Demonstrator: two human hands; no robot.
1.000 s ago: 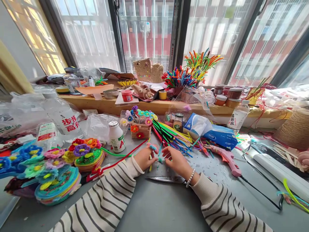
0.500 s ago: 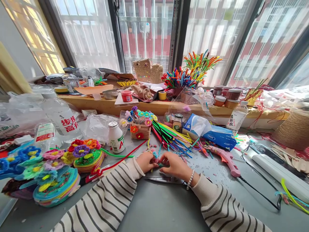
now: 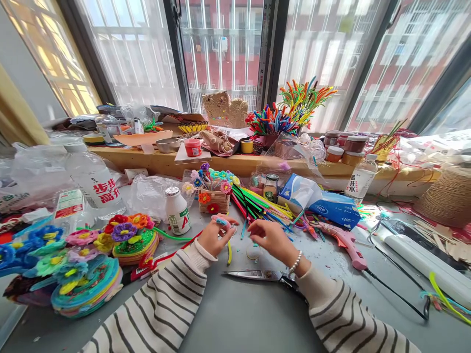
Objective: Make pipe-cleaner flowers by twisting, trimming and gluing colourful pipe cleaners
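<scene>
My left hand (image 3: 215, 239) is closed on a small pink-and-blue fuzzy pipe-cleaner piece (image 3: 221, 221), which shows above its fingers. To its right my right hand (image 3: 271, 241) hovers apart from it, fingers curved and spread from the thumb, with nothing visible in them. A pair of scissors (image 3: 253, 275) lies on the table below both hands, its handles partly under my right wrist. A short yellow pipe cleaner (image 3: 229, 252) is beside my left hand. Under my right fingers sits a small pale round thing (image 3: 253, 253), too blurred to name.
Behind the hands stand a basket of fuzzy flowers (image 3: 214, 202), a white bottle (image 3: 177, 211) and a bundle of pipe cleaners (image 3: 257, 208). Pipe-cleaner flowers (image 3: 123, 230) crowd the left. On the right are a pink glue gun (image 3: 348, 245), its cord and a blue tissue pack (image 3: 336, 208).
My hands have moved apart from each other. The left rose slightly with the pink-and-blue piece, while the right let go and its fingers opened. The scissors are now more fully uncovered.
</scene>
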